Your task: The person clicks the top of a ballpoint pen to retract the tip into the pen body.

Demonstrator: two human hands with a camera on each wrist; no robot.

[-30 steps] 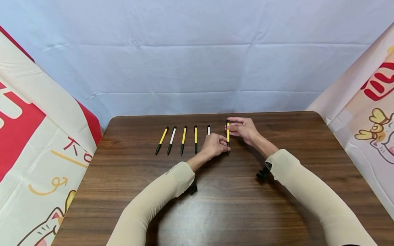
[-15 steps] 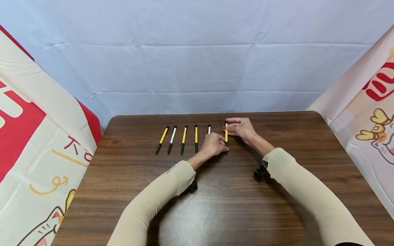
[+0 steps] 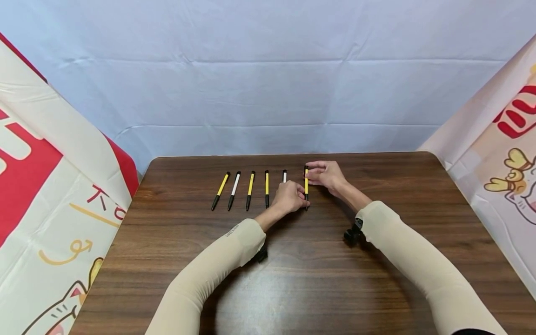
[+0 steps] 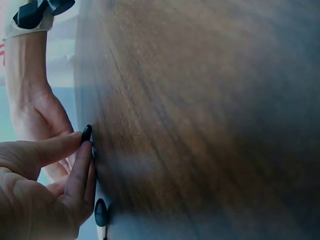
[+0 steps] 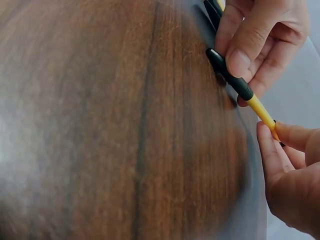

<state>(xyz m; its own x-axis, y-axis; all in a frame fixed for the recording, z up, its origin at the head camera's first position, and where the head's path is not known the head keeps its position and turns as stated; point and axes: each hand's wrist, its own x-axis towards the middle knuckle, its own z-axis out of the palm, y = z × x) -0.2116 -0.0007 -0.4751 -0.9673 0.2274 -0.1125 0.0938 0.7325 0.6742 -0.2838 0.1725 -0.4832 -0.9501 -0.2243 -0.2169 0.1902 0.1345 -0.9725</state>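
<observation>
A yellow pen (image 3: 306, 187) with a black grip and black end lies at the right end of a row of pens. My left hand (image 3: 289, 197) pinches its black grip close to the tip, thumb against fingers; the left wrist view shows the dark tip (image 4: 87, 133) between them. Higher up, the fingers of my right hand (image 3: 328, 177) pinch the yellow barrel (image 5: 260, 111) near its far end. Just left of it is a white pen (image 3: 284, 176), its lower part hidden behind my left hand.
Further left on the brown wooden table (image 3: 318, 270) lie a yellow pen (image 3: 266, 188), another yellow pen (image 3: 250, 190), a white pen (image 3: 234, 190) and a slanted yellow pen (image 3: 220, 190). A pale cloth (image 3: 268, 93) hangs behind the table's back edge.
Both hands have shifted the held yellow pen slightly left, closer to the white pen beside it. The other pens have stayed put.
</observation>
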